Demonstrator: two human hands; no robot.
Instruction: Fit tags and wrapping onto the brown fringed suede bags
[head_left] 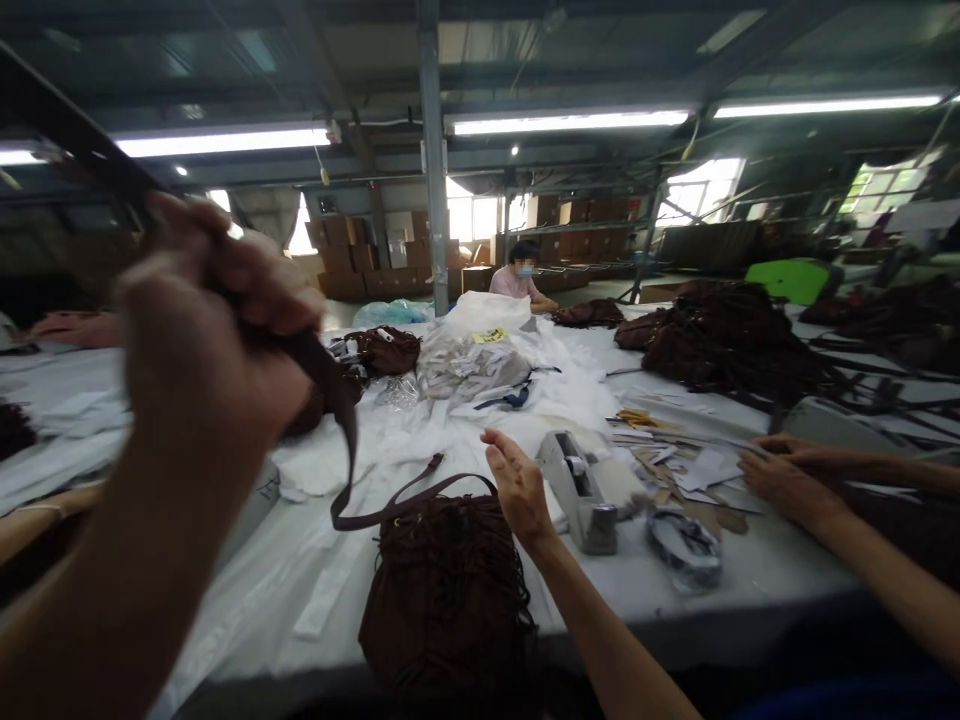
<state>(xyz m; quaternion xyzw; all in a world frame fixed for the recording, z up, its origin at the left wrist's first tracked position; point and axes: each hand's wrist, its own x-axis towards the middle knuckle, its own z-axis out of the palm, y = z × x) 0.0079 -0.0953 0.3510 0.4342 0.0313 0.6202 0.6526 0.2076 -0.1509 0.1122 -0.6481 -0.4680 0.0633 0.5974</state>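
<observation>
My left hand (217, 310) is raised close to the camera at the left, its fingers wrapped round a dark brown strap (346, 430). From the fist the strap hangs down in a curve to the dark brown fringed bag (450, 590) at the table's front edge. Another dark length stretches from the fist to the upper left corner. Beside the bag's upper right side is my right hand (519, 490), its fingers stretched out and nothing visible in them. A thinner strap end (431, 465) lies behind the bag.
A grey tape dispenser (577, 490) stands right of my right hand, near a plastic-wrapped roll (684, 548) and paper scraps (709, 468). A co-worker's hands (795, 480) work at the right; another arm (52, 510) shows at left. Brown bags (720, 340) are piled behind.
</observation>
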